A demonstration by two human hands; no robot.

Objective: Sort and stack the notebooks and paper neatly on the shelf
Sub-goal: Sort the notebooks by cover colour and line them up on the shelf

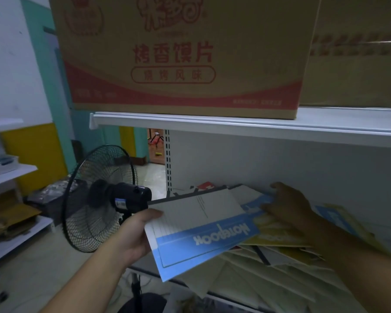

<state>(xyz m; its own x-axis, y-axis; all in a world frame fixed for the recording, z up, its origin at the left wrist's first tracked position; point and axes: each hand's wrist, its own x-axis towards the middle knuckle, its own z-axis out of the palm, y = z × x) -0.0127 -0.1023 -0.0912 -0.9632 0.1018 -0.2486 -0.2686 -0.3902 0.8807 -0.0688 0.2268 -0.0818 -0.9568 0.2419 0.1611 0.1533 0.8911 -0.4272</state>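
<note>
- One blue notebook (203, 240) sits gripped in the left hand (133, 236), thumb on top.
- The right hand (289, 206) rests on a yellow notebook (278, 238); its grip is unclear.

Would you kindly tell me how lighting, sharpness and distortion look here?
Head view: dim; the right hand and paper pile lie in shadow under the upper shelf; the left hand and blue notebook are brighter; the cardboard box print is soft; the wide-angle lens slightly bows the shelf edge.

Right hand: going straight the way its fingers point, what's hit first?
Likely the shelf's white back panel; the right hand points into the shelf over the notebooks, though depth is unclear.
</note>
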